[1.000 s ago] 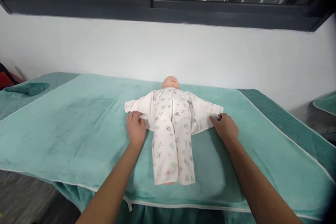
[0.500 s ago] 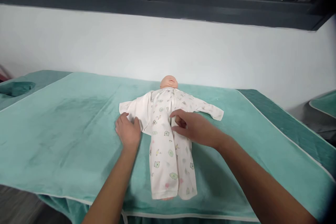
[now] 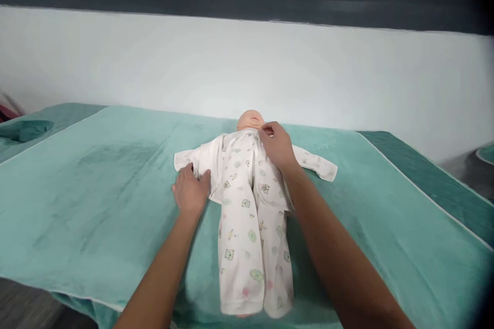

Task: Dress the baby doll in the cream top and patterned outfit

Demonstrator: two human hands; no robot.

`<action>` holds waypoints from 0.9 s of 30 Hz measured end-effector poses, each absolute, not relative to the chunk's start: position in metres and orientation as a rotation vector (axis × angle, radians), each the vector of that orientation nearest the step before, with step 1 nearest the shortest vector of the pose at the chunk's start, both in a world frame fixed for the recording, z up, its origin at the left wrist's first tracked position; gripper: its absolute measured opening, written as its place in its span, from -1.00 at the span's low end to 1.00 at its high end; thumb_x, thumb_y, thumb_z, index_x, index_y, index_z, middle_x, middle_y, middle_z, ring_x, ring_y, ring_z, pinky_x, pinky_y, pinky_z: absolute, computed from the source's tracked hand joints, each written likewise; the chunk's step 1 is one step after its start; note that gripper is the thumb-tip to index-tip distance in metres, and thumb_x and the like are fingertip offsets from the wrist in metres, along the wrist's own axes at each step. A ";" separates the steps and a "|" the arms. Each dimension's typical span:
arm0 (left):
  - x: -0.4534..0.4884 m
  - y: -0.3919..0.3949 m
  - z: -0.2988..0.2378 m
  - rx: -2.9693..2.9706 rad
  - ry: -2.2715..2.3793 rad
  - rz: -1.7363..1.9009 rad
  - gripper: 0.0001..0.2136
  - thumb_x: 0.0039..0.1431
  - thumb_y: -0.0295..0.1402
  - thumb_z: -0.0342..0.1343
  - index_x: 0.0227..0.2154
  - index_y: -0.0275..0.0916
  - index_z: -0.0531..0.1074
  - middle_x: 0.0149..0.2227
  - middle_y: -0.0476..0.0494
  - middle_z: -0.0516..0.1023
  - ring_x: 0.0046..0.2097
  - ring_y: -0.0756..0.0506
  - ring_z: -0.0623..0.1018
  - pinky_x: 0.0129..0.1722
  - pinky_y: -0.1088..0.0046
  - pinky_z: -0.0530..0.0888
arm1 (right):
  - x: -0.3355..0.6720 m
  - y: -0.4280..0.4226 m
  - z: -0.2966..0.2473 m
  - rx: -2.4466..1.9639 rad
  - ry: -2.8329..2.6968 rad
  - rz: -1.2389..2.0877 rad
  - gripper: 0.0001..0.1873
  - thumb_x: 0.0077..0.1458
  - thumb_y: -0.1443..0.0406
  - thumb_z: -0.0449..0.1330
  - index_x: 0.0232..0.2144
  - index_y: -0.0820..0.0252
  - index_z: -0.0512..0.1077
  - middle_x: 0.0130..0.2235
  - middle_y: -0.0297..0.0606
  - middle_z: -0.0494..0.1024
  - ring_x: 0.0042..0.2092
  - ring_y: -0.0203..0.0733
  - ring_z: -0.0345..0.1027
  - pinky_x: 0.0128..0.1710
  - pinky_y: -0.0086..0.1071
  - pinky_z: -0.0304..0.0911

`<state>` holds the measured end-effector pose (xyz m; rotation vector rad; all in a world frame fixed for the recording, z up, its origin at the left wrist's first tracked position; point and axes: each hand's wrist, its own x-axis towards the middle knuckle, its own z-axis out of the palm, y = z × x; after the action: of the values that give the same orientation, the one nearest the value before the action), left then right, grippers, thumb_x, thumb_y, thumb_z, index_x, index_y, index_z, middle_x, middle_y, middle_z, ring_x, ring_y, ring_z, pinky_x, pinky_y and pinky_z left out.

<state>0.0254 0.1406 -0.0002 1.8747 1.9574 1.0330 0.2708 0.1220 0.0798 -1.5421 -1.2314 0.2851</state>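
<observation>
A baby doll [image 3: 250, 119] lies on its back with its head toward the wall. It wears a white printed baby shirt [image 3: 272, 187], sleeves spread to both sides, and white printed pants [image 3: 241, 247] pulled high over the chest. My right hand [image 3: 277, 145] is at the shirt's neckline just below the doll's chin, fingertips bent together on the collar edge. My left hand [image 3: 191, 190] rests by the shirt's left front panel and sleeve, thumb apart from the fingers. The left panel lies folded outward, plain side up. A bit of foot shows under one pant leg.
A green cloth [image 3: 116, 190] covers the table, with darker green borders at both sides. Behind it stands a white wall [image 3: 173, 61] below a dark window frame [image 3: 247, 2]. Another green-covered surface [image 3: 487, 154] shows at the right edge.
My right hand has moved up from the doll's middle to the collar. The shirt's right front panel now lies over the pants' right side. My left hand has barely moved.
</observation>
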 end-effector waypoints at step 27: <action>0.135 0.223 0.106 1.986 1.126 0.940 -0.81 0.14 -0.29 0.09 -0.41 -0.22 0.59 -0.40 -0.07 0.59 -0.38 -0.06 0.47 -0.35 0.41 0.33 | 0.282 0.142 0.078 -1.435 -0.930 0.581 -0.75 0.03 0.09 0.24 -0.44 0.16 0.49 -0.41 -0.34 0.52 -0.38 -0.24 0.31 -0.35 -0.38 0.22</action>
<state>0.1351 0.2234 0.1063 1.9863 1.1259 0.9395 0.2824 0.1420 0.0779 -1.4354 -0.9304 0.5806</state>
